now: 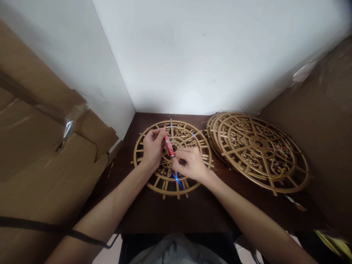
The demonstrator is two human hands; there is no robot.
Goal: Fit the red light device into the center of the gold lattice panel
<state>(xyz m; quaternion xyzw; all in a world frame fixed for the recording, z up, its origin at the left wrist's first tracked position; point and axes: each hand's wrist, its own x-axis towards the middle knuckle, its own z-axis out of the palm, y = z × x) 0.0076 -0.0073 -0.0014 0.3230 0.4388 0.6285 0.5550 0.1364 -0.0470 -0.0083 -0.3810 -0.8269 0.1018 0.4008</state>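
A slim red cylinder point(169, 147) with pale bands, looking like a battery or two end to end, slants between my hands. My left hand point(154, 146) pinches its upper end, and my right hand point(189, 163) has its fingers closed at the dark lower end. Any thin wire in my fingers is too small to make out. Below both hands lies a round gold clock-face frame point(171, 192) with scrollwork and Roman numeral bars. Small blue lights point(176, 179) glow on its ring, at the front, upper right and top.
Similar gold frames point(264, 146) are stacked at the right, with thin yellow and red wires on top. A cardboard box point(49, 154) stands at the left, another brown box point(316, 110) at the right. A white wall point(192, 55) closes the back of the dark table point(170, 216). A black cable point(52, 228) crosses the lower left.
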